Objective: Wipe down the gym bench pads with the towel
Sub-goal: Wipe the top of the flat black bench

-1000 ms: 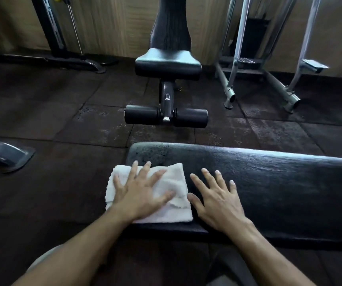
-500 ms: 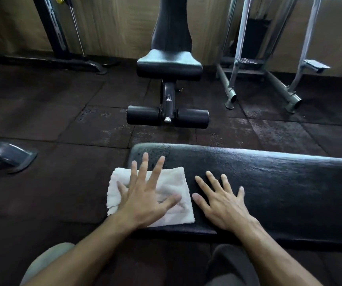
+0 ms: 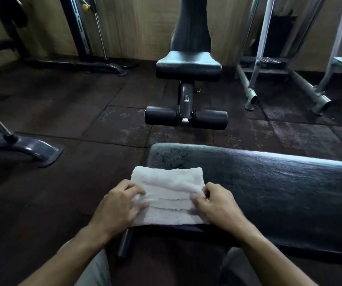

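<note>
A folded white towel point(image 3: 168, 188) lies on the left end of a long black bench pad point(image 3: 269, 186) that runs off to the right. My left hand point(image 3: 118, 205) grips the towel's left edge with curled fingers. My right hand point(image 3: 217, 203) pinches its right edge. Both hands sit at the near half of the towel, and its layered hems show between them. The pad's surface is worn and speckled near its left end.
An adjustable bench with a black seat point(image 3: 188, 67), upright back pad and foam rollers point(image 3: 186, 118) stands ahead. Grey metal frame legs point(image 3: 250, 98) stand at the right, a curved machine foot point(image 3: 42, 151) at the left. Dark rubber floor tiles lie all around.
Both hands were flat before, the left on the towel and the right on the bare pad. Now both have curled onto the towel's edges, and the view has tilted up.
</note>
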The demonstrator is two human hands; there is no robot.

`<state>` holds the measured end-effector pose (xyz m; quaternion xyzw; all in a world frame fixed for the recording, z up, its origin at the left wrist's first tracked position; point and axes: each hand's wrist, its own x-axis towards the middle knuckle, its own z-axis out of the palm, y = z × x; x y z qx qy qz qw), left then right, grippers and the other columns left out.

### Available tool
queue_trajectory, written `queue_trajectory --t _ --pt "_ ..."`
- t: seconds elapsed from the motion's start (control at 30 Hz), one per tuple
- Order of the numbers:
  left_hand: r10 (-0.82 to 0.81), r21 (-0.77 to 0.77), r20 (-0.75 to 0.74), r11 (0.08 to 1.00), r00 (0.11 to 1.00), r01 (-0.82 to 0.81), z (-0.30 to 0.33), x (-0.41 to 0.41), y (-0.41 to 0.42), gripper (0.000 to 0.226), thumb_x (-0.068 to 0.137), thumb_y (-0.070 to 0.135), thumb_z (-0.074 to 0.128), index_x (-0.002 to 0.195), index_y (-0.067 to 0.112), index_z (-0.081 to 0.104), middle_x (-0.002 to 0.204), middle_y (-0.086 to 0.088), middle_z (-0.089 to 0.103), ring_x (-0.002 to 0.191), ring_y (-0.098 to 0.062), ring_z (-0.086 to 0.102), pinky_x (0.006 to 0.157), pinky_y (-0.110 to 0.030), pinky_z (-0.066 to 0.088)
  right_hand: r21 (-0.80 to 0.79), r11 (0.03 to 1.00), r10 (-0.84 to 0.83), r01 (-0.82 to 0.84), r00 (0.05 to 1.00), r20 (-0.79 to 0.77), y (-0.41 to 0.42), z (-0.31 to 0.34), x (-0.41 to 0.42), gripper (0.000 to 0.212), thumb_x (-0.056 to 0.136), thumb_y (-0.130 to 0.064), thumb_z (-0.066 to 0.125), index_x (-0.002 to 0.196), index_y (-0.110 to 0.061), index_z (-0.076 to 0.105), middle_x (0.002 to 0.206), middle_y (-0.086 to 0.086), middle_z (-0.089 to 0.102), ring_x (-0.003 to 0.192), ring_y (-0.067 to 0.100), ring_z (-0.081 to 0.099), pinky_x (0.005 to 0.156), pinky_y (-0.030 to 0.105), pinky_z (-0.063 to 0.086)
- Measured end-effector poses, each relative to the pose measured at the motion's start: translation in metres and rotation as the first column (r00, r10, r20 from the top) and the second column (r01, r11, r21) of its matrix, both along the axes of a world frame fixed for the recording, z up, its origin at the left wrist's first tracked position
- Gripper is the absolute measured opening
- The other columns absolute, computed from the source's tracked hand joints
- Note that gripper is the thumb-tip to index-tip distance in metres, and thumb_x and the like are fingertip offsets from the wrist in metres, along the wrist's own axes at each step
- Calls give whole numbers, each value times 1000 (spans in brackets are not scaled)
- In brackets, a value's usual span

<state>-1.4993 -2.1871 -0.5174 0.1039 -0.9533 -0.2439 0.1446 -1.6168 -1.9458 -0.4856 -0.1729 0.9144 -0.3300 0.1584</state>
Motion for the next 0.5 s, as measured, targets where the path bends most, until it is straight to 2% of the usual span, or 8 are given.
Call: queue_trajectory --t 0.1,0.17,0.27,0.3,0.37,0.4,0.43,0.5 --pt "-58 -41 -136 998 989 53 11 5 2 13 85 35 74 79 25 68 77 17 54 68 -3 56 62 -36 53 -220 972 -38 83 979 203 9 10 -2 23 85 -31 72 87 -13 58 73 2 68 62 11 56 59 30 45" --pt "-115 -71 -90 992 989 108 24 11 9 18 86 39 69 75 26 64 73 18 49 66 -3 53 60 -34 51 -261 961 -15 96 956 294 18 12 0 24 82 -24 75 92 -15 54 76 10 71 59 11 54 59 32 43" --pt "-53 -268 173 958 984 98 36 24 22 36 87 63 53 82 29 61 81 16 55 77 -6 57 65 -32 50 -67 997 57 -39 955 292 29 8 5 35 81 -33 77 99 -24 49 78 1 69 58 4 55 55 20 43" --pt "-37 -350 135 933 990 82 41 25 27 40 86 67 49 82 30 62 82 16 57 76 -7 58 62 -29 48 -3 997 71 -72 962 263 30 9 6 37 82 -38 78 101 -26 48 78 -4 68 58 1 56 53 15 42" --pt "-59 -331 -88 943 994 27 46 17 38 38 86 62 48 83 29 66 82 15 62 72 -12 60 54 -30 48 51 997 59 -66 990 127 29 11 1 40 85 -47 76 107 -29 47 82 -9 68 70 0 62 59 15 43" --pt "-66 -285 -162 958 985 17 48 9 45 38 88 58 47 94 28 69 92 13 66 79 -15 63 60 -33 53 71 997 40 -41 999 5 27 12 -3 41 87 -50 72 114 -30 48 90 -11 67 84 3 64 68 20 46" --pt "-74 -237 -125 971 989 42 46 -3 50 44 91 58 43 112 28 68 112 8 67 98 -18 64 75 -37 56 109 994 28 -13 990 -137 24 12 -7 44 90 -53 67 122 -30 48 105 -10 65 101 10 62 79 27 47" --pt "-78 -198 148 974 986 107 37 -27 59 63 93 68 28 149 39 35 159 0 32 144 -27 32 114 -49 32 248 969 78 10 937 -341 18 9 -14 56 95 -59 54 142 -32 43 142 -3 50 133 22 45 103 42 42"
